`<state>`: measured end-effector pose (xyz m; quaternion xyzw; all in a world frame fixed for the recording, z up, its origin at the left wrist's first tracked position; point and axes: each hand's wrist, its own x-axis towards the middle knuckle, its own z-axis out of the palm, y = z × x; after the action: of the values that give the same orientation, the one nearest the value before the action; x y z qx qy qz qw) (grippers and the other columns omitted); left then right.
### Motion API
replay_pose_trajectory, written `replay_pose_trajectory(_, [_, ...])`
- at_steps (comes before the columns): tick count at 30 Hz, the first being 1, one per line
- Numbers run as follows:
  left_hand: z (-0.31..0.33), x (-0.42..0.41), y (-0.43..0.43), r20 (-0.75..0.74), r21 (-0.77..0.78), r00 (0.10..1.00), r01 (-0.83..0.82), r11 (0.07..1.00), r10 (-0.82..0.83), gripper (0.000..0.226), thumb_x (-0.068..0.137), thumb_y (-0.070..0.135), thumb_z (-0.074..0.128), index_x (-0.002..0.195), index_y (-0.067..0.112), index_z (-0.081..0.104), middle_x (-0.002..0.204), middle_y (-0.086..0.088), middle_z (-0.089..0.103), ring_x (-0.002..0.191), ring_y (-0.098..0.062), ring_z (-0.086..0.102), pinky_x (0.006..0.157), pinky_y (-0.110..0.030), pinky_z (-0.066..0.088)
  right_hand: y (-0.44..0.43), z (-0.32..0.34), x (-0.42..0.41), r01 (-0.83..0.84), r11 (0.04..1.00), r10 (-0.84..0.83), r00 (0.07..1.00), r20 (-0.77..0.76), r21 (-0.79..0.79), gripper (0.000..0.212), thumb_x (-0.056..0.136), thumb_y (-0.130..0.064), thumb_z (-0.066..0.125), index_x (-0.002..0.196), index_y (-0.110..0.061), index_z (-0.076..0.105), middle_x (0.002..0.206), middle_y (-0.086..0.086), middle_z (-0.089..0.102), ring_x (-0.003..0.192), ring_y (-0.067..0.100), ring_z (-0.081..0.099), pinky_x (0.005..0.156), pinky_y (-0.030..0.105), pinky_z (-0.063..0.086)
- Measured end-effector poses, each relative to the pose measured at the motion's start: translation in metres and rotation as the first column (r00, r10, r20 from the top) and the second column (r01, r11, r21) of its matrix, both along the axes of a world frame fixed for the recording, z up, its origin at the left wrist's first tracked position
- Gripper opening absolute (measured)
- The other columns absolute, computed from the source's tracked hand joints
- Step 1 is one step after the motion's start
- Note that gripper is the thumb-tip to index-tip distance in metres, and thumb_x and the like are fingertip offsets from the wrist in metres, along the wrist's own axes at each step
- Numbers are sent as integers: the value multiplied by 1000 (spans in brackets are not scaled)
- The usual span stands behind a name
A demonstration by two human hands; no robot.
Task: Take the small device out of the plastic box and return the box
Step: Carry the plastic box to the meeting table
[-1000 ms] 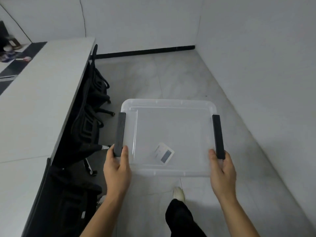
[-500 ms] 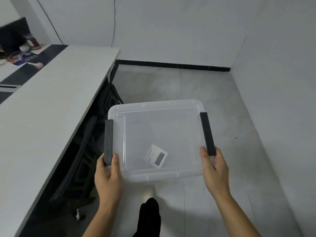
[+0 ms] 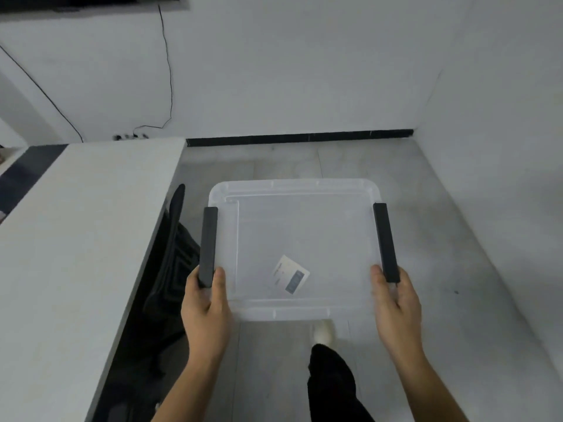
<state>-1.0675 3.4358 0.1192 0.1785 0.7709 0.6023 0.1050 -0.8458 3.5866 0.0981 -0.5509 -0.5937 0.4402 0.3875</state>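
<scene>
1. Since a moment ago, more of the far wall shows and the white desk (image 3: pixel 76 254) sits lower at nine o'clock.
2. My left hand (image 3: pixel 207 312) is clamped on the clear plastic box (image 3: pixel 304 226) at its left black latch (image 3: pixel 208 246).
3. My right hand (image 3: pixel 396 306) grips by the right black latch (image 3: pixel 386 242).
4. Inside, a label card (image 3: pixel 291 274) lies toward six o'clock.

— What sort of place is this?
— An office, by the look of it: a long white desk (image 3: pixel 76 239) with a black office chair (image 3: pixel 173 254) pushed under its edge.
— Anything else?
— Bare white walls, grey floor tiles (image 3: pixel 441 239), a black skirting strip (image 3: pixel 298 138), and a cable (image 3: pixel 169 71) running down to a power strip (image 3: pixel 131 136).
</scene>
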Motion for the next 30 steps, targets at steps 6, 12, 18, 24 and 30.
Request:
replay_pose_trajectory(6, [-22, -120, 157, -15, -47, 998, -61, 997, 60, 38, 96, 48, 55, 120, 20, 62, 87, 19, 70, 85, -2, 66, 78, -30, 53, 167, -29, -125, -43, 999, 43, 998, -35, -10, 32, 96, -46, 54, 112, -19, 61, 55, -13, 55, 48, 1, 52, 47, 11, 40])
replay_pose_trajectory(12, [-4, -245, 267, -11, -40, 969, -247, 968, 247, 41, 94, 56, 51, 115, 22, 62, 91, 14, 69, 83, 5, 64, 69, -22, 47, 318, 9, -283, -219, 975, 219, 976, 9, 20, 32, 97, -47, 54, 118, -24, 60, 60, -5, 56, 49, -2, 55, 44, 8, 40])
replay_pose_trajectory(18, [-24, -371, 340, 29, -71, 895, -443, 894, 446, 31, 96, 50, 52, 105, 22, 61, 80, 15, 63, 71, 9, 59, 59, -19, 40, 419, 9, -445, -423, 906, 422, 905, 53, -4, 37, 93, -56, 51, 119, -29, 58, 55, -8, 55, 45, 1, 52, 42, 16, 43])
replay_pose_trajectory(24, [-51, -544, 436, 53, -75, 874, -480, 874, 484, 26, 98, 46, 52, 108, 24, 60, 83, 10, 62, 75, -13, 60, 61, -30, 48, 525, -18, -633, -457, 890, 455, 888, 72, 11, 34, 96, -50, 53, 117, -24, 60, 54, -8, 55, 45, 1, 53, 43, 13, 41])
replay_pose_trajectory(30, [-22, -692, 507, 45, -84, 854, -514, 854, 519, 17, 100, 39, 53, 105, 24, 59, 89, 7, 65, 78, -5, 58, 65, -27, 41, 604, 7, -791, -509, 861, 507, 859, 71, 15, 30, 96, -47, 54, 110, -21, 62, 61, -7, 58, 53, -2, 56, 48, 7, 40])
